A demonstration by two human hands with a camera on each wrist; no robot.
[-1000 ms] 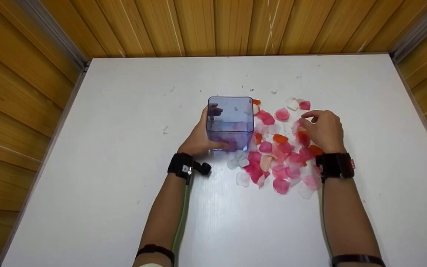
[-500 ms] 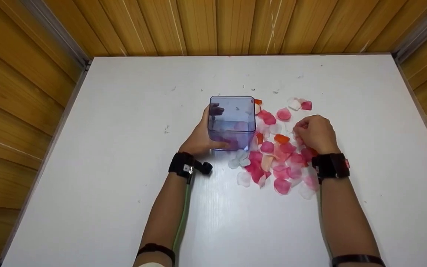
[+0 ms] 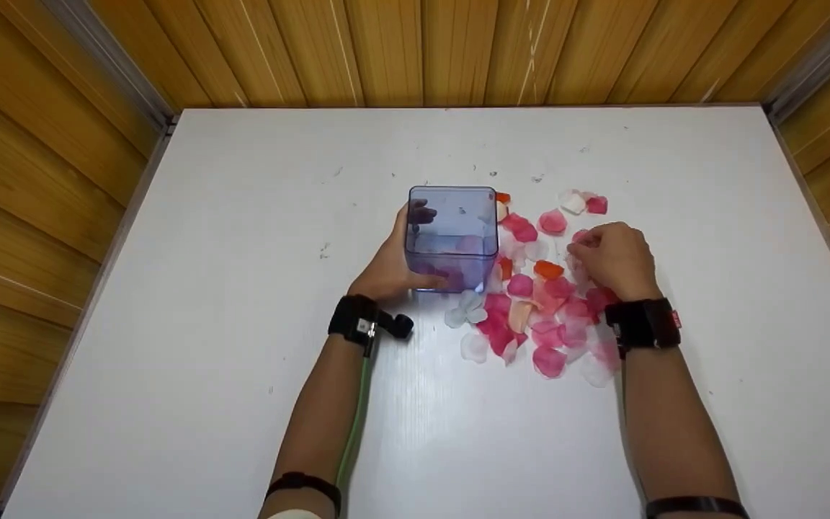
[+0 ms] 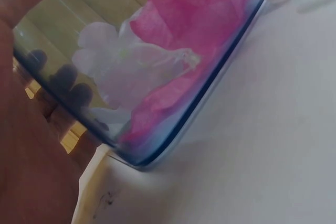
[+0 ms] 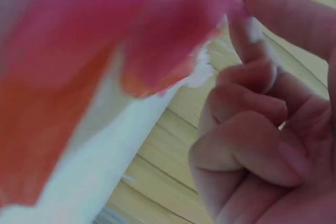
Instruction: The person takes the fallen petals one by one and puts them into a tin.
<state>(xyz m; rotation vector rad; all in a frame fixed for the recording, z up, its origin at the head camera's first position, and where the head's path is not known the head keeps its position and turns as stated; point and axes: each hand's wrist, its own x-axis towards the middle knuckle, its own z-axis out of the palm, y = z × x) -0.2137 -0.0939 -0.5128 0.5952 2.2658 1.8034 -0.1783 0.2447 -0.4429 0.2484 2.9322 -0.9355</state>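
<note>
Left hand (image 3: 385, 270) grips the tinted box (image 3: 452, 220), upright on the white table (image 3: 242, 288); I make out pink and white petals (image 4: 189, 11) through its wall, probably inside. Right hand (image 3: 615, 261) seems to pinch a pink petal (image 5: 176, 35). Early going, I judge: many loose petals (image 3: 549, 362) lie beside the box.

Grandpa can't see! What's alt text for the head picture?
A left hand grips a clear bluish square container over a white table, while the right hand pinches at pink, white and orange flower petals scattered beside the container.
</note>
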